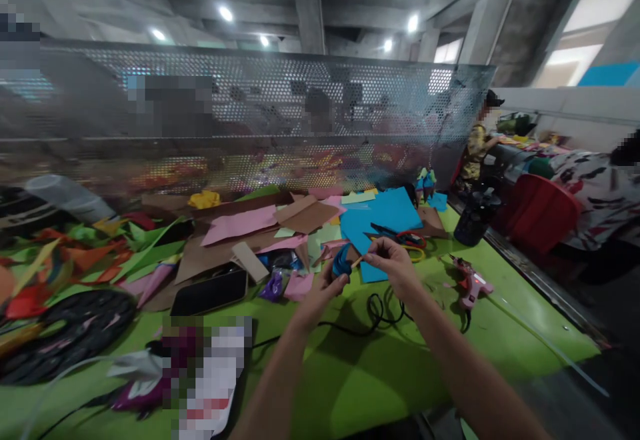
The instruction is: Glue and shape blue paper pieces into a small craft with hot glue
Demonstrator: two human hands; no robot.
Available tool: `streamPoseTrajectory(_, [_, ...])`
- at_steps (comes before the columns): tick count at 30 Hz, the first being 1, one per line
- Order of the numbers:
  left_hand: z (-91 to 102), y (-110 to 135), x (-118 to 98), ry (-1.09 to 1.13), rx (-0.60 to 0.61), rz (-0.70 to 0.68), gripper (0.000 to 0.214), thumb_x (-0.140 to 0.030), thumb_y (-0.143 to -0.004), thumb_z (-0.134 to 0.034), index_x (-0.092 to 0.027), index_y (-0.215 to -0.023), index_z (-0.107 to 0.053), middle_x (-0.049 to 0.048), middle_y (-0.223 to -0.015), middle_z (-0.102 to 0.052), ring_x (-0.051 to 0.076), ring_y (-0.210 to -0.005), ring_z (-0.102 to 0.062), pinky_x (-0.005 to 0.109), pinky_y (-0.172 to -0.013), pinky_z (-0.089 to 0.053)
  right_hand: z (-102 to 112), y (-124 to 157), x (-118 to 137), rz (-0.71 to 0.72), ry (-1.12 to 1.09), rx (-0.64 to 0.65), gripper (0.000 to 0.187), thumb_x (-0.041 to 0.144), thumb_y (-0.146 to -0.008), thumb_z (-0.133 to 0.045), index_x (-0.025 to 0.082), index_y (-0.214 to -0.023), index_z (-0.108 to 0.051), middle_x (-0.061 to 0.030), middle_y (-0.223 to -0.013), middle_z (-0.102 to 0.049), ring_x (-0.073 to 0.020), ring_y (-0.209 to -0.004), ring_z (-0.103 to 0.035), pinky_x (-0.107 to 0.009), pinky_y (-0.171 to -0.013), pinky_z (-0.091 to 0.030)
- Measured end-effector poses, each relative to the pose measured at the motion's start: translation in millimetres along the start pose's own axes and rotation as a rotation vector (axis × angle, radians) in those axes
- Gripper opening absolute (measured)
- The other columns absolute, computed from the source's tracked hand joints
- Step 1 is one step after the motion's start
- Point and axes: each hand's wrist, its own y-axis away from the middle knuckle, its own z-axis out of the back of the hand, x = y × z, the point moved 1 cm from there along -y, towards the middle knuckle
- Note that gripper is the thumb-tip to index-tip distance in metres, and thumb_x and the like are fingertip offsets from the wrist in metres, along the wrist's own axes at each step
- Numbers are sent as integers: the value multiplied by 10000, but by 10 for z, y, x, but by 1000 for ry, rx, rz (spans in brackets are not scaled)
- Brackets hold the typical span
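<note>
Near the middle of the view, my left hand (pixel 331 285) is closed around a small rolled blue paper piece (pixel 343 261). My right hand (pixel 393 263) pinches a thin light-brown stick (pixel 357 262), whose left end meets the blue piece. Just beyond the hands lies a large blue paper sheet (pixel 385 210), with scissors (pixel 411 237) on its near right part. A pink glue gun (pixel 470 283) rests on the green table to the right of my right hand. Below the hands a black cable (pixel 375 313) lies in loops.
On the green table (pixel 360 373), a phone (pixel 210 293), a purple glue gun (pixel 143 387) and a black round mat (pixel 65 333) lie left. Coloured paper scraps (pixel 240 223) spread behind. A dark jug (pixel 477 213) stands at the right edge. A perforated metal screen (pixel 280 107) rises behind; people sit at right.
</note>
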Motion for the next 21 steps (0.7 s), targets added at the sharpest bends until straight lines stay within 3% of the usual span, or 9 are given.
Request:
streamPoseTrajectory(6, [-44,-16,14,-14,22,22,800,-653,-703,-707,-233,-1360,-528,9,-832,-564,123,-708,-416,249,-676,-352,73,9,-22,-3,67,18,227,406,-664,-801,233,-809,-775,-18,-758,-692,-155,-676,-552,-287,-629,-436])
streamPoseTrajectory(11, [-44,-1,60,-56,39,30,737,-669,-727,-675,-225,-1305,-560,-9,-809,-525,115,-697,-393,243,-661,-334,119,3,-44,127,98,34,164,358,-775,-731,279,-901,-799,-19,-916,-683,-177,-884,-571,-290,-758,-443])
streamPoseTrajectory(17, [-48,0,106,-69,77,24,776,-658,-769,-641,-236,-1400,-480,-6,-821,-511,117,-699,-398,244,-646,-311,106,14,-41,10,-21,-21,220,351,-702,-806,263,-902,-783,-7,-860,-703,-143,-726,-553,-281,-682,-438])
streamPoseTrajectory(21, [-75,-2,101,-51,109,16,759,-658,-760,-650,-229,-1369,-507,-3,-837,-507,116,-700,-380,242,-634,-298,111,1,-66,15,-55,-40,183,374,-707,-802,228,-810,-761,-2,-754,-684,-129,-650,-537,-277,-638,-423])
